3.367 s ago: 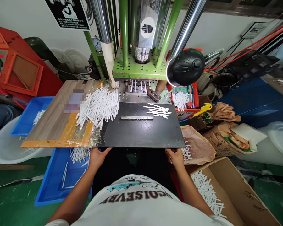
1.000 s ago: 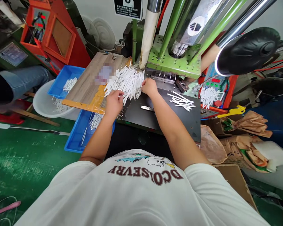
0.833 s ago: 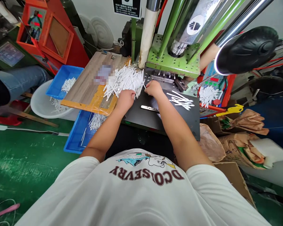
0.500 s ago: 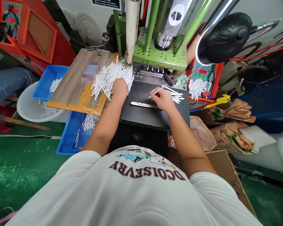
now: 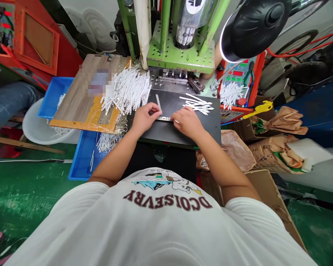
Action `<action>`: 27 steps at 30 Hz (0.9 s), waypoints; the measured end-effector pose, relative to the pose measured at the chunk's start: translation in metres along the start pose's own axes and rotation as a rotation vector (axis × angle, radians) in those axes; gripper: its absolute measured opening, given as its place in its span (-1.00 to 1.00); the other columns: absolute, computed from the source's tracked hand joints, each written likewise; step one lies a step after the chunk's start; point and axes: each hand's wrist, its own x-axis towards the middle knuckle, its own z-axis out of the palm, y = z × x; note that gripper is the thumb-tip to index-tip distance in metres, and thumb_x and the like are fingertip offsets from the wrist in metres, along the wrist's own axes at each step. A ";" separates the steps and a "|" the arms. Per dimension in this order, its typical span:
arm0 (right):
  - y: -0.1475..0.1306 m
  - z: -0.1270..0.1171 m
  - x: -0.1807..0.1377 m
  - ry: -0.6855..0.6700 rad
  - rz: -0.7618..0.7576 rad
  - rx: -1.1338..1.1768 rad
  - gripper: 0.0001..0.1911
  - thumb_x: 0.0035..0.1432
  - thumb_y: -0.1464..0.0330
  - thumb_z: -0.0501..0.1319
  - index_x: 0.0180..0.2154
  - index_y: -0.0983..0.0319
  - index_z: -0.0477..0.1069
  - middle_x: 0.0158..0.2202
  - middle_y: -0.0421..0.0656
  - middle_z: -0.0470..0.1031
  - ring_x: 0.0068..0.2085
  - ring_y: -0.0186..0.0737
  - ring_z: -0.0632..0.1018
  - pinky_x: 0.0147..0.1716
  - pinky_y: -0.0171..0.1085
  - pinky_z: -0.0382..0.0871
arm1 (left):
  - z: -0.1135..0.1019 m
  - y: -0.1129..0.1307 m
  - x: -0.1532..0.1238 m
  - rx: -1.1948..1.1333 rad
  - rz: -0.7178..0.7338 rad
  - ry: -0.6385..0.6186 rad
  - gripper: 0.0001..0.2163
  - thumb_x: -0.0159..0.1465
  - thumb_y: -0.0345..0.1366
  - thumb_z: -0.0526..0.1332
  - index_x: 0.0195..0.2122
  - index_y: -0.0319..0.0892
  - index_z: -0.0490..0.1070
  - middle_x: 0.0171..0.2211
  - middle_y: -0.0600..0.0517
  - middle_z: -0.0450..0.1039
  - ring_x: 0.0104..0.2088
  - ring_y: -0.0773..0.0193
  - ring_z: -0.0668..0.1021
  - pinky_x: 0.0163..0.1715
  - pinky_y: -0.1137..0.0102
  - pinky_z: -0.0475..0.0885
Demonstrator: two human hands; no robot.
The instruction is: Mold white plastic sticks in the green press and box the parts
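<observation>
My left hand (image 5: 146, 117) pinches a thin white strip (image 5: 158, 100) between thumb and fingertips; the strip stands up at a slant. The fingertips are at the left part of a narrow metal bar with slots (image 5: 164, 118), which lies on the black work plate (image 5: 166, 136). My right hand (image 5: 188, 122) is closed at the bar's right part. A small pale tip pokes out from its fingers, and the rest of that piece is hidden. Behind the right hand lies a loose bunch of white strips (image 5: 198, 103). A large heap of white strips (image 5: 130, 88) lies beyond my left hand.
A green press (image 5: 180, 61) stands behind the plate, with a black lamp (image 5: 258, 29) hanging at its right. The heap rests on a wooden board (image 5: 72, 99). Blue trays (image 5: 79, 162) are at the left, a control box (image 5: 235, 74) at the right. Someone's leg (image 5: 11, 99) shows far left.
My left hand has left the heap and come right to the metal bar with a white strip. My right hand has lowered to the bar, its strip now mostly hidden. The camera view has shifted slightly.
</observation>
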 end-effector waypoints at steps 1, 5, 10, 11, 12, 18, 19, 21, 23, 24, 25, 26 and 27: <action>0.000 -0.001 0.000 -0.009 -0.003 -0.008 -0.73 0.30 0.49 0.15 -0.13 0.17 0.61 -0.18 -0.01 0.67 -0.08 0.08 0.57 0.23 0.04 0.24 | 0.006 0.002 -0.006 -0.003 0.020 -0.022 -0.92 0.32 -0.27 0.34 -0.23 -0.15 0.56 -0.23 -0.01 0.68 -0.19 0.19 0.66 -0.03 0.30 0.55; 0.000 0.000 -0.002 -0.003 0.026 0.021 -0.71 0.35 0.47 0.13 -0.10 0.18 0.62 -0.16 0.00 0.68 -0.08 0.09 0.57 0.16 0.01 0.28 | 0.018 0.001 -0.018 0.085 0.082 -0.053 -0.94 0.38 -0.31 0.29 -0.21 -0.11 0.56 -0.17 -0.01 0.71 -0.13 0.16 0.68 0.11 0.21 0.54; 0.002 0.004 -0.005 0.023 0.056 0.049 -0.70 0.40 0.43 0.11 -0.08 0.17 0.63 -0.13 0.00 0.69 -0.08 0.08 0.58 0.09 0.00 0.32 | 0.022 -0.006 -0.019 0.196 0.153 -0.033 -0.88 0.45 -0.32 0.22 -0.16 -0.08 0.57 -0.12 0.03 0.72 -0.09 0.17 0.67 0.42 0.05 0.33; 0.003 0.005 -0.005 0.027 0.058 0.051 -0.70 0.40 0.42 0.11 -0.07 0.17 0.63 -0.12 0.00 0.70 -0.08 0.08 0.59 0.08 0.01 0.33 | 0.024 -0.006 -0.019 0.208 0.160 -0.041 -0.87 0.46 -0.32 0.21 -0.15 -0.08 0.57 -0.12 0.04 0.72 -0.09 0.18 0.67 0.44 0.04 0.31; 0.004 0.006 -0.007 0.037 0.060 0.057 -0.71 0.40 0.41 0.11 -0.07 0.17 0.63 -0.11 0.00 0.70 -0.07 0.09 0.59 0.08 0.01 0.35 | 0.026 -0.006 -0.019 0.224 0.169 -0.056 -0.86 0.47 -0.34 0.20 -0.15 -0.07 0.57 -0.11 0.04 0.72 -0.09 0.19 0.67 0.45 0.04 0.29; -0.012 0.014 -0.041 0.421 0.283 0.172 -0.69 0.32 0.36 0.17 0.03 0.17 0.57 -0.06 0.02 0.68 -0.03 0.08 0.64 0.07 0.00 0.48 | 0.024 -0.005 -0.027 0.273 0.201 -0.126 -0.81 0.49 -0.38 0.15 -0.03 -0.05 0.56 -0.03 0.04 0.70 -0.01 0.17 0.68 0.51 0.02 0.19; -0.020 0.018 -0.049 0.506 0.364 0.195 -0.71 0.34 0.33 0.16 0.02 0.16 0.56 -0.11 0.00 0.67 -0.08 0.05 0.64 0.04 -0.02 0.51 | 0.017 -0.007 -0.029 0.259 0.200 -0.108 -0.79 0.49 -0.38 0.15 0.02 -0.06 0.55 0.02 0.00 0.68 0.05 0.14 0.66 0.49 0.05 0.23; -0.039 0.027 -0.059 0.590 0.480 0.241 -0.75 0.37 0.25 0.15 -0.05 0.13 0.56 -0.20 -0.04 0.65 -0.20 0.00 0.63 -0.04 -0.05 0.55 | -0.002 -0.014 -0.034 0.261 0.161 -0.007 -0.73 0.48 -0.42 0.13 0.12 -0.10 0.50 0.12 -0.10 0.62 0.17 0.07 0.60 0.41 0.10 0.34; -0.059 0.038 -0.055 0.522 0.458 0.293 -0.76 0.39 0.21 0.15 -0.09 0.11 0.56 -0.23 -0.06 0.65 -0.26 -0.03 0.62 -0.08 -0.07 0.57 | -0.024 -0.025 -0.036 0.318 0.057 0.136 -0.69 0.43 -0.46 0.13 0.15 -0.15 0.46 0.18 -0.19 0.54 0.22 0.00 0.55 0.32 0.12 0.42; -0.069 0.043 -0.047 0.452 0.403 0.321 -0.76 0.39 0.22 0.15 -0.09 0.10 0.57 -0.21 -0.06 0.66 -0.26 -0.04 0.62 -0.08 -0.07 0.57 | -0.035 -0.031 -0.036 0.354 -0.006 0.193 -0.68 0.40 -0.48 0.15 0.15 -0.17 0.45 0.18 -0.22 0.51 0.21 -0.04 0.55 0.30 0.10 0.43; -0.078 0.047 -0.033 0.379 0.338 0.345 -0.76 0.39 0.24 0.15 -0.07 0.10 0.57 -0.17 -0.05 0.67 -0.24 -0.05 0.63 -0.07 -0.08 0.58 | -0.043 -0.037 -0.034 0.385 -0.065 0.230 -0.67 0.37 -0.49 0.18 0.14 -0.19 0.45 0.16 -0.24 0.50 0.19 -0.07 0.55 0.28 0.09 0.43; -0.084 0.050 -0.015 0.315 0.277 0.363 -0.75 0.39 0.28 0.14 -0.05 0.11 0.57 -0.13 -0.04 0.67 -0.21 -0.05 0.64 -0.05 -0.10 0.58 | -0.050 -0.042 -0.032 0.406 -0.114 0.246 -0.66 0.34 -0.50 0.21 0.13 -0.19 0.44 0.14 -0.24 0.51 0.17 -0.10 0.55 0.27 0.07 0.44; -0.089 0.053 0.006 0.264 0.229 0.372 -0.73 0.39 0.33 0.12 -0.02 0.13 0.56 -0.08 -0.02 0.67 -0.17 -0.05 0.64 -0.02 -0.11 0.57 | -0.054 -0.045 -0.028 0.419 -0.153 0.249 -0.65 0.32 -0.51 0.22 0.12 -0.19 0.44 0.11 -0.24 0.52 0.15 -0.13 0.55 0.25 0.05 0.44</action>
